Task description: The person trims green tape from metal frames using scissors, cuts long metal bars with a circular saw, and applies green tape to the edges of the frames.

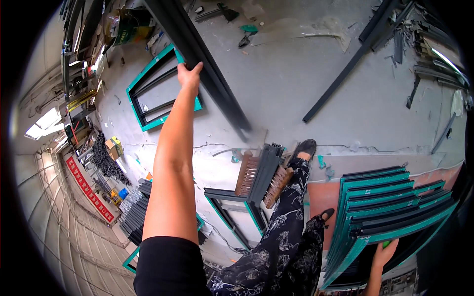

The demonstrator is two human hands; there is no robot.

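Note:
My left hand (189,79) reaches far forward and is closed on the edge of a long dark profile bar (210,69). The bar slants from the top edge down toward the middle of the floor, and its lower end looks blurred. At the lower right my right hand (384,255) is closed around a small bright green thing (386,244), mostly hidden by the fingers. That hand is against the near edge of a stack of dark frames with teal edging (375,202). Beyond my left hand, a teal-edged frame (143,121) lies on the floor.
Brown bristle brushes (247,175) flank several dark profile pieces (266,170) by my foot (306,148). Another teal-edged frame (232,197) stands nearby. A long dark bar (335,86) lies at the right; offcuts (434,66) pile up beyond it. Stacked profiles (136,219) stand left.

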